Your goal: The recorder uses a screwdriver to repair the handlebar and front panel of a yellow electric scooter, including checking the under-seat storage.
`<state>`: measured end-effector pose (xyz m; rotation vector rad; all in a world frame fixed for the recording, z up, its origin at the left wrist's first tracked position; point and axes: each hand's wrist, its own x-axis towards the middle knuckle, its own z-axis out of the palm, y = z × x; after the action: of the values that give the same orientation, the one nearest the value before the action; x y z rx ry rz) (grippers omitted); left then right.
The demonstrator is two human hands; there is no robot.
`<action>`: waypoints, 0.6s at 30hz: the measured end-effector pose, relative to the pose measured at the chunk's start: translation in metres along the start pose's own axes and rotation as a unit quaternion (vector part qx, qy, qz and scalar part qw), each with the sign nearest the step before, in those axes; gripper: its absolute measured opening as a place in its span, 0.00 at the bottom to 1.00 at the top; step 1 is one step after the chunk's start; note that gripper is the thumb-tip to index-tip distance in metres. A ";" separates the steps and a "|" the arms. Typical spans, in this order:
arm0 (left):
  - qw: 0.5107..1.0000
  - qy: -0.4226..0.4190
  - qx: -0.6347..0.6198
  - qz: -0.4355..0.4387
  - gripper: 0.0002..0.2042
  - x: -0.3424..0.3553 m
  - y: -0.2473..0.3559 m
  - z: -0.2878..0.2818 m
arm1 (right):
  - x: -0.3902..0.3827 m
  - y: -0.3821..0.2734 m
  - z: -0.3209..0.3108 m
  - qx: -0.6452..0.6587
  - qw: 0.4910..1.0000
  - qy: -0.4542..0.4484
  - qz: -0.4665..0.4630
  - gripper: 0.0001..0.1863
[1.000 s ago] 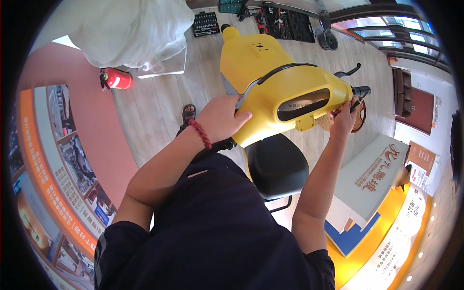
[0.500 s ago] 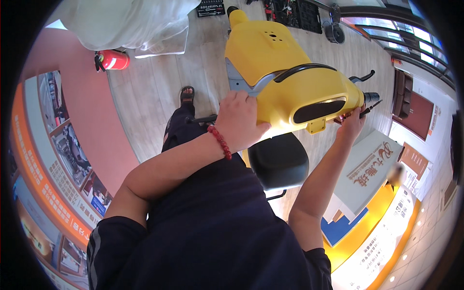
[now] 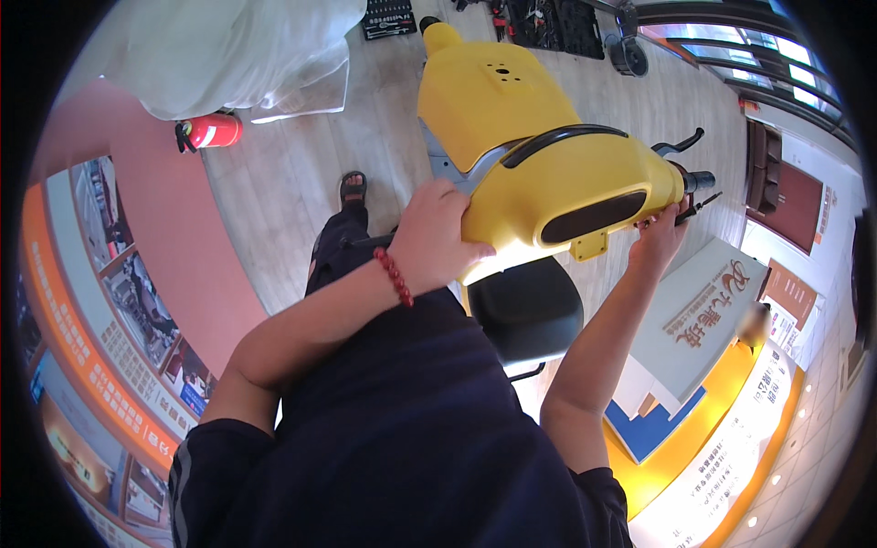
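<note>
Yellow plastic fills the middle of the view: it's the scooter [image 3: 498,87], standing on the pale floor [image 3: 274,187], its front cover [image 3: 571,164] right between the two hands. Over on the left end, the left hand [image 3: 431,233] lies against the cover, thumb out along the near edge, fingers up over the side; whether it's truly clamping there, I cannot tell. Red beads [image 3: 393,277] ring that wrist. Across to the other end, the right hand [image 3: 658,239] reaches up under the cover, fingers curled, a slim dark rod [image 3: 703,205] poking out just past them; the hand hides what they close on, so no call on that grip. Just above sits the black handlebar grip [image 3: 702,182], with the lever [image 3: 681,144] curving away beyond it. Between the hands, a dark oval panel [image 3: 594,216], and below it a small yellow bracket [image 3: 589,246]. Nearer the body, a black seat [image 3: 525,310]; off to the left, a red extinguisher [image 3: 216,131]; at the top, a tool case [image 3: 539,25] on the floor.
</note>
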<state>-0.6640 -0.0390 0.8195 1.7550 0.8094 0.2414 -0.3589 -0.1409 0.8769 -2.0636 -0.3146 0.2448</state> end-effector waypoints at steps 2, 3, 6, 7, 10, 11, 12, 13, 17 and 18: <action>0.997 0.071 0.006 0.019 0.22 -0.009 0.004 0.004 | -0.004 0.000 0.001 0.093 0.995 0.026 0.020 0.19; 0.995 0.094 0.003 0.030 0.22 -0.011 0.005 0.005 | -0.005 -0.001 0.001 0.082 0.996 0.022 0.014 0.19; 0.996 0.086 0.012 0.025 0.21 -0.014 0.008 0.005 | -0.006 -0.004 0.000 0.066 0.998 0.013 0.020 0.19; 0.997 0.076 0.015 0.015 0.21 -0.014 0.008 0.004 | -0.006 -0.005 0.000 0.070 0.997 0.007 0.025 0.19; 0.998 0.056 0.020 0.009 0.21 -0.011 0.007 0.002 | -0.005 -0.009 0.000 0.071 0.997 0.013 0.031 0.20; 0.997 0.067 0.019 0.018 0.21 -0.011 0.008 0.002 | -0.005 -0.010 0.000 0.064 0.997 0.017 0.034 0.21; 0.999 0.046 0.023 0.007 0.21 -0.010 0.008 0.002 | -0.005 -0.010 0.001 0.067 0.997 0.019 0.037 0.21; 0.997 0.066 0.022 0.011 0.21 -0.010 0.009 0.002 | -0.004 -0.011 0.003 0.051 0.998 0.024 0.024 0.20; 0.998 0.058 0.013 -0.009 0.21 -0.004 0.010 -0.001 | -0.003 -0.011 0.006 0.013 0.999 0.034 0.012 0.19; 0.996 0.085 0.012 0.009 0.21 -0.001 0.010 -0.003 | -0.003 -0.011 0.007 0.013 0.999 0.035 0.015 0.19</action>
<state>-0.6623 -0.0384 0.8295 1.7818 0.9210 0.3987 -0.3653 -0.1315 0.8830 -2.0466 -0.2363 0.1922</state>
